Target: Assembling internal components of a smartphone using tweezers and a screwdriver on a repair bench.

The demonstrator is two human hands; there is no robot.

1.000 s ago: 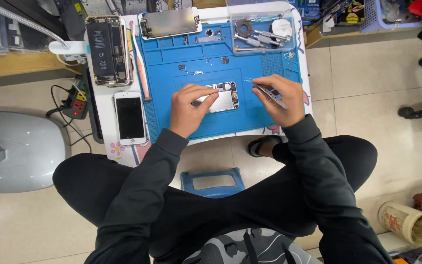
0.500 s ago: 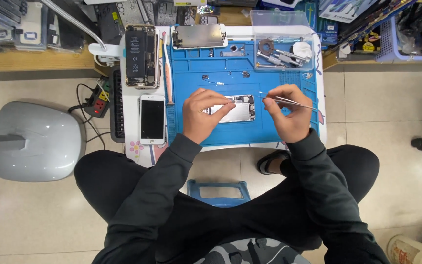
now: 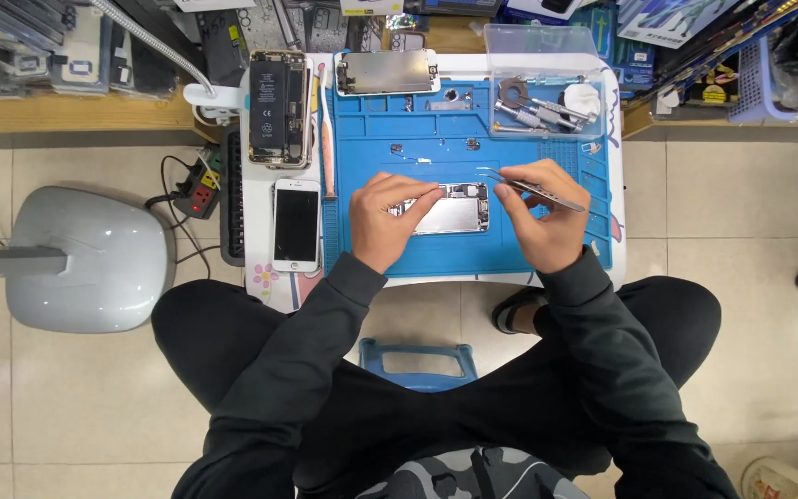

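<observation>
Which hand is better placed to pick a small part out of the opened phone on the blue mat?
Probably the right hand: it holds tweezers whose tips reach toward the opened phone. The left hand rests on the phone's other end.

1. I get a single head view, looking straight down from well above the surface (image 3: 249, 231).
2. It sits far enough back to take in the lap, the floor (image 3: 759, 305) and the shelf (image 3: 66, 111) edge.
</observation>
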